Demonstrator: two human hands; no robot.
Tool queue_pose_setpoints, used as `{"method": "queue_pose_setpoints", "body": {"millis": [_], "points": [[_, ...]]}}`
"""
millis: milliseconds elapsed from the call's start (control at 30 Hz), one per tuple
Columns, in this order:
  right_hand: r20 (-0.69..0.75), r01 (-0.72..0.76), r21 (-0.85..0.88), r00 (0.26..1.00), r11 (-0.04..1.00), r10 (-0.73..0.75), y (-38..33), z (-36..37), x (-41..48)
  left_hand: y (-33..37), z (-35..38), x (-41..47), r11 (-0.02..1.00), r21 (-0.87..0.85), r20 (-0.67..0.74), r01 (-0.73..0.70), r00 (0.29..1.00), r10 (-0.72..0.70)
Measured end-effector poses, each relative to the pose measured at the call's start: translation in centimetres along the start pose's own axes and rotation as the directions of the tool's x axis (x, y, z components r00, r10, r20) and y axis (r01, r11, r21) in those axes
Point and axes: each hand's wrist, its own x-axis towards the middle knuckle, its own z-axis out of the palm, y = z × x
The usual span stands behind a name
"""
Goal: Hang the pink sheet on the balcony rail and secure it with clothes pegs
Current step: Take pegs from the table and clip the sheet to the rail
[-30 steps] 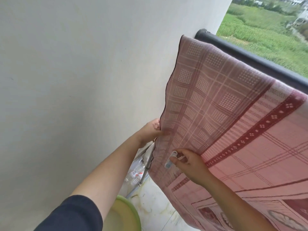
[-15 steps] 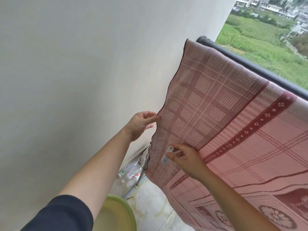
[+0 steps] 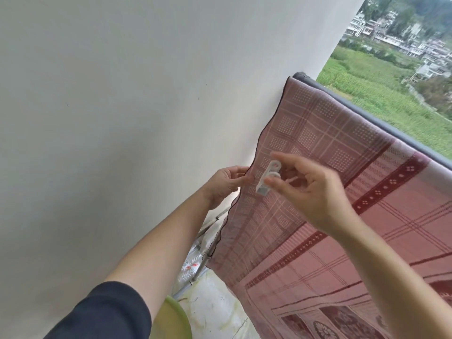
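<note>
The pink checked sheet (image 3: pixel 325 167) hangs draped over the dark balcony rail (image 3: pixel 381 118), its left edge close to the white wall. My left hand (image 3: pixel 226 184) pinches that dark-trimmed left edge about halfway down. My right hand (image 3: pixel 310 192) is raised in front of the sheet and holds a white clothes peg (image 3: pixel 267 178) between thumb and fingers. The peg is off the cloth, a little to the right of my left hand.
A white wall (image 3: pixel 134 118) fills the left side. A yellow-green basin (image 3: pixel 176 319) sits at the bottom by my left arm. Plastic bottles (image 3: pixel 193 263) and a thin metal bar lie on the floor by the wall. Fields and houses lie beyond the rail.
Both hands have risen along the sheet's left edge. My right hand has lifted off the cloth with the peg. The camera has tilted up, showing more of the houses.
</note>
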Motion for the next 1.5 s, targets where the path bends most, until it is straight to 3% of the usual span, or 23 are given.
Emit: {"method": "queue_pose_setpoints", "body": {"millis": [100, 200, 367, 533, 700, 967, 1100, 1267, 1500], "points": [[-0.059, 0.059, -0.095, 0.996, 0.994, -0.065, -1.6, -1.4, 3.3, -0.4, -0.2, 0.2, 0.989, -0.144, -0.063, -0.01, 0.998, 0.001], [-0.058, 0.045, -0.119, 0.997, 0.992, -0.052, -2.5, -2.0, 6.7, -0.1, -0.4, 0.4, 0.994, -0.104, -0.066, 0.014, 0.998, -0.021], [0.143, 0.059, -0.31, 0.99, 0.949, -0.015, -3.2, -1.2, 11.7, 0.5, -0.4, 0.5, 1.0, 0.014, -0.011, 0.015, 1.0, -0.015], [0.336, 0.111, -0.48, 0.939, 0.87, 0.065, -3.8, 1.5, 15.1, -0.2, -0.8, 0.7, 0.998, 0.039, -0.146, -0.043, 0.988, 0.049], [0.411, 0.111, -0.608, 0.891, 0.786, 0.192, -2.5, 3.2, 16.8, -0.9, -0.4, 0.6, 0.993, 0.054, -0.183, -0.108, 0.976, 0.117], [0.456, 0.04, -0.651, 0.819, 0.758, 0.348, -2.1, 3.7, 18.5, -1.0, -1.4, 0.3, 0.991, 0.004, -0.168, -0.131, 0.977, 0.13], [0.454, 0.002, -0.608, 0.821, 0.794, 0.346, -2.2, 3.8, 19.2, -0.8, -1.4, 0.4, 0.992, 0.032, -0.169, -0.122, 0.978, 0.126], [0.512, 0.076, -0.672, 0.766, 0.737, 0.388, -1.7, 4.2, 18.9, -0.6, -1.2, 0.2, 0.993, 0.029, -0.185, -0.116, 0.975, 0.12], [0.517, 0.124, -0.674, 0.784, 0.728, 0.344, -1.7, 4.6, 17.5, -0.3, -1.3, 0.1, 0.992, 0.074, -0.197, -0.103, 0.973, 0.116]]}}
